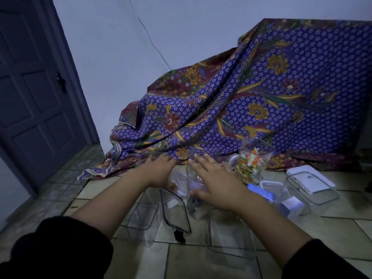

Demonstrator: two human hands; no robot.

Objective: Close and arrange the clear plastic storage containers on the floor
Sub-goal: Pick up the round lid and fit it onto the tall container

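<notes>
Both hands are spread flat with nothing gripped: the left hand (159,170) above a lid, the right hand (213,184) over a tall clear container (194,195) standing upright on the tiled floor (201,262). Light, stiff, slippery walls are judged best clasped at the sides. Other open containers crowd close; the patterned cloth (261,101) bounds the far edge.

Several clear containers (229,236) stand clustered on the tiled floor (181,262), in front of a draped cloth (261,93). A taller container (254,160) holding small packets stands at the back right, just before the cloth. Right of it, a lid (310,178) rests on a low container (314,193) (partly overlapping its rim). A door (34,93) stands far left.
</notes>
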